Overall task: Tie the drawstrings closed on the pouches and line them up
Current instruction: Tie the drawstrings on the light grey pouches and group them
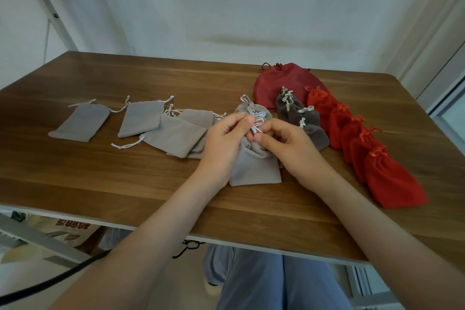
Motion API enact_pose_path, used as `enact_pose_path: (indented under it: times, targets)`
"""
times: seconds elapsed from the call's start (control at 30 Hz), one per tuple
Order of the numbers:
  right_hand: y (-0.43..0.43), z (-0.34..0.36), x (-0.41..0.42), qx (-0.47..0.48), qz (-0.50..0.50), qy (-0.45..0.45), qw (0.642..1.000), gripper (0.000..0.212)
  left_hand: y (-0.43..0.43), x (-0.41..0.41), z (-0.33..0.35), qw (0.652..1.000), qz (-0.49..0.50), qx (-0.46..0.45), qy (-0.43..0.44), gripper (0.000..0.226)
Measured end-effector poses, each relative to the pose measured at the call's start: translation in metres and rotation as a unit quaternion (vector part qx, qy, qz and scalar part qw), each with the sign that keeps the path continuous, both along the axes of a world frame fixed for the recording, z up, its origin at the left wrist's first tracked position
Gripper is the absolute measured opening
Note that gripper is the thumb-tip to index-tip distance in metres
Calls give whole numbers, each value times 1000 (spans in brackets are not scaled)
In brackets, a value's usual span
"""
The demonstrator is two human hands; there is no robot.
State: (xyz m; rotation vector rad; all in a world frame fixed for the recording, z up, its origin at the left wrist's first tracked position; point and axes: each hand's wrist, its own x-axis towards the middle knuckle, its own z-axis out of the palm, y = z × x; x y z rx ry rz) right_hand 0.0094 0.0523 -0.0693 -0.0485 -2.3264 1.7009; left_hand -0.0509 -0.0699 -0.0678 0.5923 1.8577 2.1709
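Currently left hand [224, 138] and right hand [284, 141] fingers [263, 138] are curling tight, pinching the white drawstring [256, 121] at the grey pouch's [254, 171] 12 o'clock end, mid-tabletop [151, 184]; the cord is probably risking slipping loose if either pinch is easing early.

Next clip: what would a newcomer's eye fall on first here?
At centre, the left hand and right hand pinch the white drawstring of a grey pouch. A row of tied red pouches runs down the right side; untied grey pouches lie at the left.
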Motion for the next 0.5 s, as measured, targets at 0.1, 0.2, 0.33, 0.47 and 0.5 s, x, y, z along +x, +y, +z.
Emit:
enact_pose_path:
  times: [0.1,0.2,0.33,0.47,0.5]
  targets:
    - [0,1,0,-53,11,3,999,14,-2,1,3,999,-13,11,-34,27]
    - [2,2,-1,-113,18,-15,993,13,-4,1,6,994,-47,33,-91,33]
    - [6,3,-1,-173,28,-44,984,11,-6,-1,9,991,-95,30,-86,22]
    - [8,3,0,-211,34,-66,975,16,-11,-1,11,992,-111,-55,3,15]
    - [8,2,1,-210,33,-65,975,18,-12,-1,11,991,-109,-73,25,14]
